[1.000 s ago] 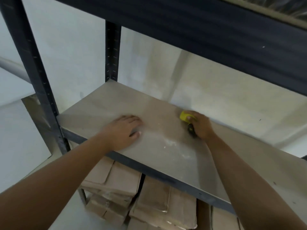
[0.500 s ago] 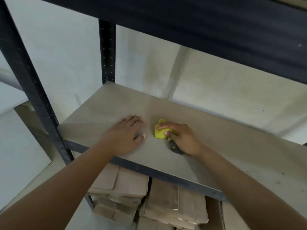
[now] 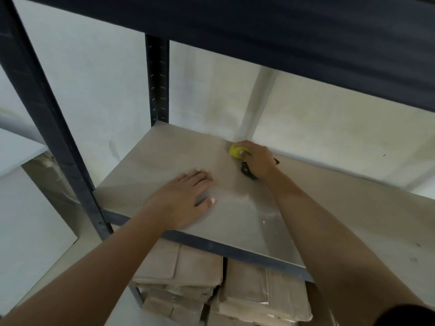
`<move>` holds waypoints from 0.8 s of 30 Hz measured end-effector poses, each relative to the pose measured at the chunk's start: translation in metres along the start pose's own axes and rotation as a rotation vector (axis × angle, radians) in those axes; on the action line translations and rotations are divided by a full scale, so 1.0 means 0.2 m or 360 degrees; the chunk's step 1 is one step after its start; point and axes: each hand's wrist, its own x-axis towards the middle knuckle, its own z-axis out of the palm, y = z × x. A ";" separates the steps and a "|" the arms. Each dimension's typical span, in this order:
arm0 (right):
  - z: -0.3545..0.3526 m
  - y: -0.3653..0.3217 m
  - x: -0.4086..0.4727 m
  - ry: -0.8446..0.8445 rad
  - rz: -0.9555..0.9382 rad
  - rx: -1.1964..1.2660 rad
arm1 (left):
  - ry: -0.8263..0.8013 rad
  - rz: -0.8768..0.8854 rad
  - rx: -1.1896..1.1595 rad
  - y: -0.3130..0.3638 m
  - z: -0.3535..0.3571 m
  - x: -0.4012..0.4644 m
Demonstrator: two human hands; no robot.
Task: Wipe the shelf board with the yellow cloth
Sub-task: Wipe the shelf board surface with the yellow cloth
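Note:
The grey shelf board spans a dark metal rack. My right hand grips the bunched yellow cloth and presses it on the board at its back edge, close to the wall. A dark part of the cloth or an object sticks out under that hand. My left hand lies flat on the board near the front edge, fingers straight. Pale dust streaks show on the board between my arms.
A dark upright post stands at the front left and another at the back. A dark upper shelf beam hangs overhead. Stacked brown cardboard packs lie on the level below.
My right hand has slid the yellow cloth from the board's front middle to the back edge by the wall. My left hand has stayed flat in place.

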 end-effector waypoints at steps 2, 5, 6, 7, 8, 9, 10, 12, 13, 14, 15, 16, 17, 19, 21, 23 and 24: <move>0.02 -0.05 -0.14 -0.0093 -0.0180 0.0048 | 0.0007 -0.0020 -0.0052 0.00 0.00 -0.01; 0.01 -0.09 -0.39 -0.0186 -0.0236 0.0167 | 0.0062 -0.0017 -0.0097 0.00 0.00 -0.01; 0.00 -0.08 -0.46 -0.0239 -0.0261 0.0202 | 0.0088 -0.0020 -0.0118 0.00 0.01 -0.01; -0.01 -0.08 -0.52 -0.0292 -0.0293 0.0225 | 0.0109 -0.0024 -0.0135 0.00 0.01 -0.01; -0.03 -0.06 -0.55 -0.0335 -0.0310 0.0240 | 0.0120 -0.0024 -0.0143 0.00 0.01 0.00; -0.05 -0.06 -0.55 -0.0372 -0.0312 0.0265 | 0.0123 -0.0017 -0.0142 0.00 0.01 0.00; -0.06 -0.05 -0.54 -0.0402 -0.0308 0.0323 | 0.0120 -0.0005 -0.0141 -0.01 0.01 0.01; -0.11 -0.01 -0.49 -0.0371 -0.0246 0.0501 | 0.0100 0.0013 -0.0138 -0.01 0.01 0.01; -0.13 0.03 -0.45 -0.0272 -0.0197 0.0545 | 0.0088 0.0021 -0.0128 -0.02 0.01 0.01; -0.16 0.08 -0.40 -0.0151 -0.0147 0.0538 | 0.0082 0.0028 -0.0111 -0.02 0.01 0.01; -0.19 0.15 -0.34 -0.0037 -0.0081 0.0497 | 0.0080 0.0034 -0.0093 -0.02 0.01 0.01; -0.21 0.22 -0.29 0.0060 0.0019 0.0431 | 0.0078 0.0039 -0.0079 -0.02 0.01 0.01; -0.22 0.27 -0.23 0.0133 0.0138 0.0339 | 0.0077 0.0046 -0.0070 -0.02 0.01 0.01; -0.22 0.34 -0.13 0.0232 0.0326 0.0122 | 0.0086 0.0057 -0.0058 -0.01 0.01 0.01; -0.18 0.33 -0.03 0.0257 0.0401 0.0009 | 0.0110 0.0053 -0.0042 -0.01 0.01 0.00; -0.13 0.25 0.02 0.0226 0.0389 -0.0056 | 0.0126 0.0052 -0.0030 -0.01 0.00 0.00; -0.11 0.21 0.02 0.0196 0.0339 -0.0074 | 0.0131 0.0051 -0.0033 -0.01 0.00 0.00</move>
